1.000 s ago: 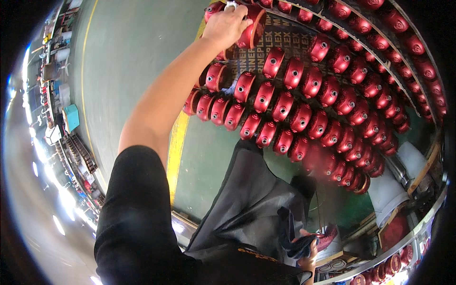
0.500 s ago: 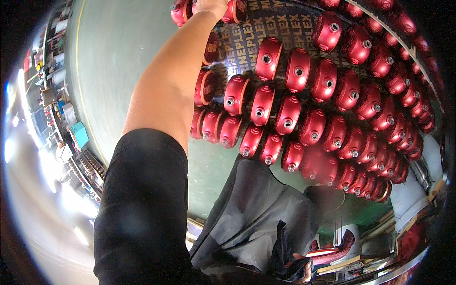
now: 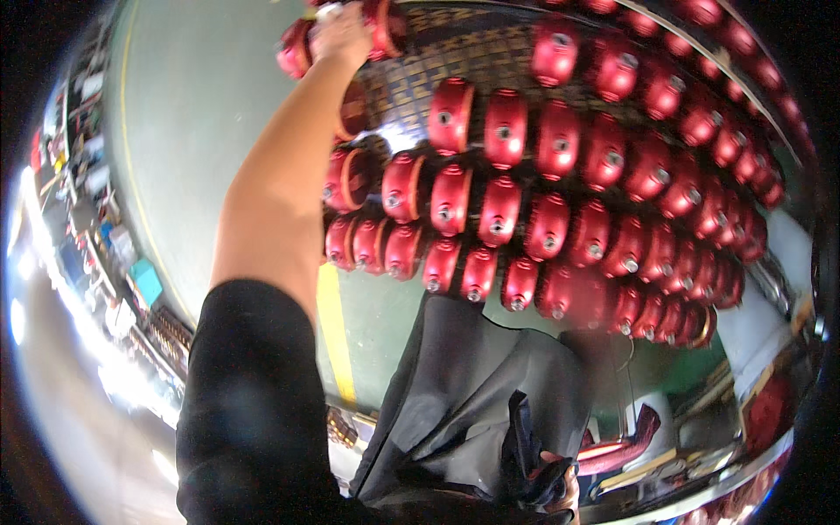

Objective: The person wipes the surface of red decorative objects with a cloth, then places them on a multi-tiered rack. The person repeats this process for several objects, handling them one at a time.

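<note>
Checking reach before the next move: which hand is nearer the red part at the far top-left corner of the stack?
Left. The left hand is right beside the red part; the right hand is down by the dark cloth.

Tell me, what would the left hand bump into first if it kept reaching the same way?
Probably the red round part right at the left hand; its fingertips seem already on it, though depth is unclear.

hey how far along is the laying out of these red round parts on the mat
Done: several rows of red round castings already lie side by side on the woven mat. In hand: the left hand reaches to the far end among two more red parts. Left: bare mat shows near that hand. The right hand grips dark cloth.
</note>
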The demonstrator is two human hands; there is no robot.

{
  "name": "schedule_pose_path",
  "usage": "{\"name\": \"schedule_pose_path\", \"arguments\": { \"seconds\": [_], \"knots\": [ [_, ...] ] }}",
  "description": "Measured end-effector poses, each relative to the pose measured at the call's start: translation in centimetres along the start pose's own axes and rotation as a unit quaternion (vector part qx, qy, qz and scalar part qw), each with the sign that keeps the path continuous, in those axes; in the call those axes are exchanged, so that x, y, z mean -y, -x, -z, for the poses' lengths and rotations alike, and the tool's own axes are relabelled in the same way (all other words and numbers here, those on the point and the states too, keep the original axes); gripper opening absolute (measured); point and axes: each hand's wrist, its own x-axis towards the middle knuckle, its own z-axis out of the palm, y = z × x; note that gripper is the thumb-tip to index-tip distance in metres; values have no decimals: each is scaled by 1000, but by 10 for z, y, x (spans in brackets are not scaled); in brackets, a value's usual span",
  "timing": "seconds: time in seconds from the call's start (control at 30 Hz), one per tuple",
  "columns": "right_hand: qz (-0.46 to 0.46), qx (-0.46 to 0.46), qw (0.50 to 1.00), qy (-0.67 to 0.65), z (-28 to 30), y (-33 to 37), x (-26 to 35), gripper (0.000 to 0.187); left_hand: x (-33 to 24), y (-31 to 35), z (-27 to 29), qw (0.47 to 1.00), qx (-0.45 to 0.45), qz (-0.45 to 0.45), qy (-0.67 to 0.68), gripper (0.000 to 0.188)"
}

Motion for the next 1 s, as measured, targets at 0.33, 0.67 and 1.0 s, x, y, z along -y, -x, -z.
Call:
{"name": "schedule_pose_path", "arguments": {
  "seconds": [0.33, 0.67, 1.0],
  "knots": [
    [-10, 200, 977, -76, 43, 34, 32, 72, -232, 163, 145, 878, 56, -63, 471, 31],
    [144, 293, 919, -223, 207, 105, 54, 76, -711, 268, 471, 595, 101, -343, 720, 11],
    [293, 160, 854, -400, 329, 140, 34, 53, -1121, 364, 681, 533, 63, -530, 656, 33]
  ]
}}
